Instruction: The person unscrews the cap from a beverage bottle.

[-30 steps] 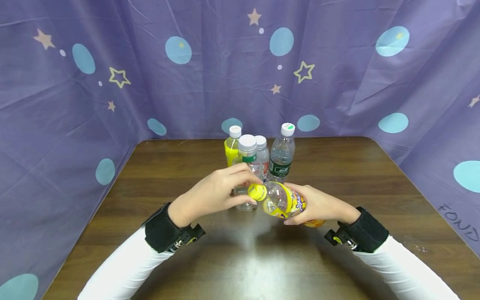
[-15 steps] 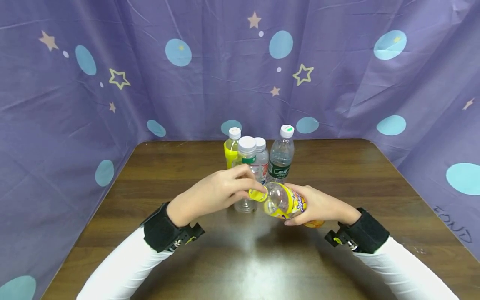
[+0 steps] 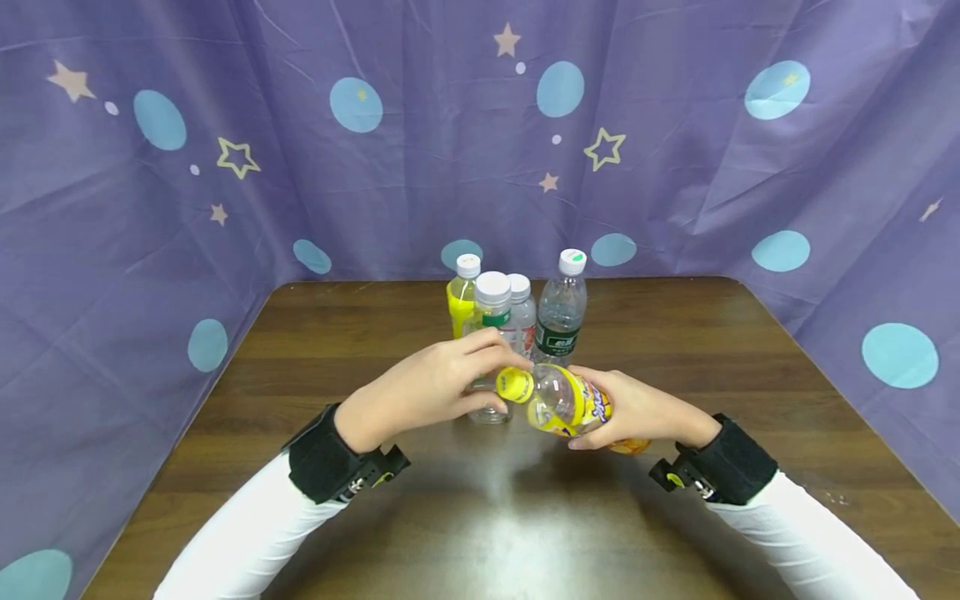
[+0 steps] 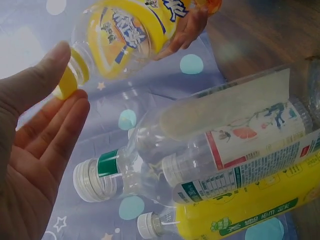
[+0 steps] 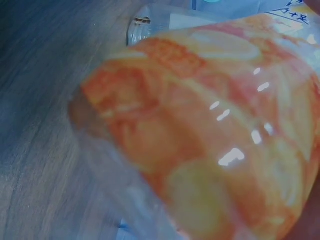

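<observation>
My right hand [image 3: 626,407] grips a clear plastic bottle [image 3: 553,400] with a yellow and orange label, tilted so its neck points left. Thumb and fingers of my left hand [image 3: 442,379] are around the bottle's yellow cap [image 3: 515,384], which still sits at the neck. In the left wrist view the thumb lies over one side of the cap [image 4: 67,84] and fingertips touch the other. The right wrist view is filled by the bottle's orange label [image 5: 190,125]; much of the right hand is hidden there.
Behind the hands stand a wide clear bottle with a white cap [image 3: 492,287], a smaller clear bottle [image 3: 523,312], a yellow-labelled bottle [image 3: 461,304] and a green-labelled water bottle [image 3: 562,308]. They share a brown wooden table [image 3: 360,325], with a purple curtain [image 3: 450,192] at its back.
My left fingers turned over the cap half a second ago, then swung back around it, index above and thumb below. The right hand and the bottle have hardly moved.
</observation>
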`<state>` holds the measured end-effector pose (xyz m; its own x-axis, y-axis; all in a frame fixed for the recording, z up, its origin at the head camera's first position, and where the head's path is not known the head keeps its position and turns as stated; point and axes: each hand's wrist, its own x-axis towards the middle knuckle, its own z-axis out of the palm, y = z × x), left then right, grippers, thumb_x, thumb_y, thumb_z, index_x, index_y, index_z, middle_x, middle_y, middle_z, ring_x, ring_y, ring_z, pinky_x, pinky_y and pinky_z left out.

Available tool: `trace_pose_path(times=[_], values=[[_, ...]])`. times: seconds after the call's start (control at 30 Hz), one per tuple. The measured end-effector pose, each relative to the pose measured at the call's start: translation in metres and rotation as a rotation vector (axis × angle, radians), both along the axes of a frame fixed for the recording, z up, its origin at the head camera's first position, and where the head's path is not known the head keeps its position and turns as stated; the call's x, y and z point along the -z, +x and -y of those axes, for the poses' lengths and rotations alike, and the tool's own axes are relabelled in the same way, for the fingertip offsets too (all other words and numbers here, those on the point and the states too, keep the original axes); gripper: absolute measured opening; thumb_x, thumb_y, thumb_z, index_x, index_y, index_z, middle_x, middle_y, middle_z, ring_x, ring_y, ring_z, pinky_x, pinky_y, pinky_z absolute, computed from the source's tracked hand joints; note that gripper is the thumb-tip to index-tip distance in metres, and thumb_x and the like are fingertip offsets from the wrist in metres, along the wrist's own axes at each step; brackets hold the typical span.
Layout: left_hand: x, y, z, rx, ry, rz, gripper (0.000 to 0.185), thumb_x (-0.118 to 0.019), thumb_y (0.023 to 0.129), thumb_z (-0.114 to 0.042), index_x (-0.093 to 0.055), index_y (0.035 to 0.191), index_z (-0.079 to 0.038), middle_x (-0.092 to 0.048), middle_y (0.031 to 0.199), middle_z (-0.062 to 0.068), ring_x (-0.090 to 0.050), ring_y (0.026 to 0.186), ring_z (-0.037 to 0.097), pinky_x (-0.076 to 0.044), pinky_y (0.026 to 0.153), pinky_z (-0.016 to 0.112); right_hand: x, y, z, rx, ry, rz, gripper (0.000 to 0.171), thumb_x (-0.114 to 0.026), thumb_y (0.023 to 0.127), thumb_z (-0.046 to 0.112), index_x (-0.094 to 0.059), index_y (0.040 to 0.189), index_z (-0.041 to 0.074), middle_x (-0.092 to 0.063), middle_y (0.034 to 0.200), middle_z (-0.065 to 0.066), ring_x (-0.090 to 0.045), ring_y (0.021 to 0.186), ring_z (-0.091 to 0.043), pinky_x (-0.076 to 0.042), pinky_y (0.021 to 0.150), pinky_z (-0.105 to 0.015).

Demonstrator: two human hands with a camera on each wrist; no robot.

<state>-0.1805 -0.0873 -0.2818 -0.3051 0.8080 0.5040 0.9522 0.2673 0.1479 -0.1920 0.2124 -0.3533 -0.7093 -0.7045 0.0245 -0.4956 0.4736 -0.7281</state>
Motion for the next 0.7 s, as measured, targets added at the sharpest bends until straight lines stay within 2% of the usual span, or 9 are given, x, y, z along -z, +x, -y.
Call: trace_pose_path(times=[0.1,0.3,0.43,0.53,0.63,0.7], values=[[0.0014,-0.0003,0.0012,0.027,-0.005,-0.036,0.044,-0.079,0.079,-0.018,-0.063,0.121,-0.016,-0.058,0.111,-0.002,-0.057,0.089,0.006,-0.050,0.080,0.015,0.0013,0.0003,-0.0005,-0.003,0.002,0.008,0.067,-0.084,0.074,0.034,-0.048,0.129,0.019,-0.065,0.100,0.005,-0.063,0.086,-0.012,-0.055,0.074,-0.028],[0.0040,-0.0026,0.0012,0.063,0.015,-0.144,0.031,-0.075,0.082,-0.006,-0.066,0.109,-0.016,-0.058,0.105,0.000,-0.059,0.084,0.007,-0.049,0.075,0.014,0.0018,0.0007,0.0002,-0.009,-0.010,0.019,0.067,-0.084,0.074,0.032,-0.048,0.129,0.019,-0.065,0.101,0.005,-0.063,0.087,-0.012,-0.055,0.074,-0.028],[0.0050,-0.0023,0.0018,0.049,0.036,-0.140,0.029,-0.076,0.082,-0.013,-0.067,0.109,-0.015,-0.056,0.100,-0.001,-0.057,0.077,0.005,-0.048,0.071,0.014,0.0014,0.0006,0.0017,-0.012,-0.014,0.016,0.067,-0.084,0.074,0.031,-0.048,0.130,0.018,-0.065,0.102,0.005,-0.063,0.087,-0.011,-0.055,0.075,-0.028],[0.0064,-0.0018,0.0012,0.001,0.046,-0.135,0.033,-0.077,0.081,-0.027,-0.066,0.110,-0.013,-0.057,0.097,-0.003,-0.056,0.074,0.005,-0.048,0.068,0.014,0.0008,0.0005,0.0022,-0.008,-0.018,0.018,0.068,-0.084,0.074,0.031,-0.048,0.130,0.018,-0.065,0.102,0.004,-0.063,0.087,-0.012,-0.055,0.074,-0.029],[0.0072,-0.0011,-0.0001,-0.044,0.045,-0.130,0.038,-0.077,0.080,-0.034,-0.067,0.108,-0.011,-0.059,0.099,-0.003,-0.058,0.080,0.006,-0.050,0.072,0.015,0.0012,0.0000,0.0025,-0.003,-0.016,0.017,0.068,-0.084,0.074,0.031,-0.048,0.130,0.018,-0.065,0.102,0.004,-0.063,0.086,-0.012,-0.055,0.073,-0.029],[0.0072,-0.0008,-0.0007,-0.052,0.045,-0.111,0.039,-0.077,0.080,-0.035,-0.067,0.108,-0.010,-0.059,0.100,-0.002,-0.059,0.085,0.006,-0.051,0.075,0.015,0.0020,-0.0004,0.0026,0.000,-0.013,0.016,0.068,-0.084,0.074,0.031,-0.048,0.130,0.018,-0.065,0.101,0.004,-0.063,0.086,-0.012,-0.055,0.073,-0.028]])
